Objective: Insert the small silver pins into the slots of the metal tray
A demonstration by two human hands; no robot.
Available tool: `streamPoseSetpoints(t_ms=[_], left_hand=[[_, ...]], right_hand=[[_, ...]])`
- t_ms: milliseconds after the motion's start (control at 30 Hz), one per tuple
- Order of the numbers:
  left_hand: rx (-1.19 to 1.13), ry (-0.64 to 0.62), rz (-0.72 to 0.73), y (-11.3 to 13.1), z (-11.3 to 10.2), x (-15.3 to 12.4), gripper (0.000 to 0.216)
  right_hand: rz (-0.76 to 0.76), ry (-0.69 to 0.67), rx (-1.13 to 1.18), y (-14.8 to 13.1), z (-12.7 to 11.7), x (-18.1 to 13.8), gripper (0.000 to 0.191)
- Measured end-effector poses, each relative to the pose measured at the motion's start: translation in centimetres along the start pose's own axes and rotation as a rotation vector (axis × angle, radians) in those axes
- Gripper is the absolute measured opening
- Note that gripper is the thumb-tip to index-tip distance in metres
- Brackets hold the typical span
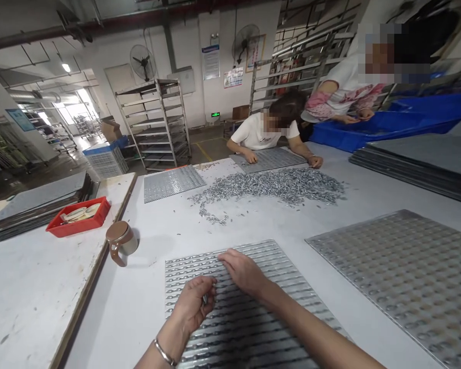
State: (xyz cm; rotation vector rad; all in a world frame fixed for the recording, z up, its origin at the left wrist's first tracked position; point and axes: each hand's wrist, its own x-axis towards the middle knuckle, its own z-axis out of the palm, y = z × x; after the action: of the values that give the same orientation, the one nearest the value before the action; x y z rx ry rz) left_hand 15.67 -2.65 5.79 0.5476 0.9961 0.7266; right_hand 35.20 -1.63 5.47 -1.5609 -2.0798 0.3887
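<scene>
A flat sheet (253, 307) lined with rows of small silvery metal pieces lies in front of me, partly hidden under my forearms. My left hand (195, 302) is curled above its left half, and a silvery glint like a small metal piece shows between the fingers. With fingers pressed together, my right hand (242, 269) reaches down to the rows near the far edge; whatever its fingertips pinch is hidden. Beyond the sheet spreads a loose pile of small metal pieces (276, 185).
To the right is another filled sheet (411, 271); a third (172, 183) lies far left. A brown lidded mug (125, 238) and red tray (79, 218) stand left. Two co-workers sit or stand opposite, near a blue bin (338, 134) and stacked dark sheets (418, 161).
</scene>
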Motion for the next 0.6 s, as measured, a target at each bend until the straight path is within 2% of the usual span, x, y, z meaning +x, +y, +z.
streamPoseSetpoints(t_ms=[167, 400, 500, 600], left_hand=[[-0.079, 0.064, -0.022, -0.1, -1.3, 0.4, 0.024], [-0.163, 0.063, 0.018, 0.6, -2.0, 1.5, 0.020], [-0.179, 0.039, 0.017, 0.9, -1.7, 2.2, 0.020], [-0.203, 0.003, 0.029, 0.9, -1.2, 2.6, 0.026]], right_hand=[[-0.047, -0.154, -0.157, 2.0, 2.7, 2.3, 0.032], [-0.008, -0.183, -0.197, 2.4, 3.8, 2.3, 0.029], [0.026, -0.098, -0.059, 2.4, 3.3, 2.2, 0.029], [0.091, 0.068, 0.264, 1.6, 2.4, 1.7, 0.024]])
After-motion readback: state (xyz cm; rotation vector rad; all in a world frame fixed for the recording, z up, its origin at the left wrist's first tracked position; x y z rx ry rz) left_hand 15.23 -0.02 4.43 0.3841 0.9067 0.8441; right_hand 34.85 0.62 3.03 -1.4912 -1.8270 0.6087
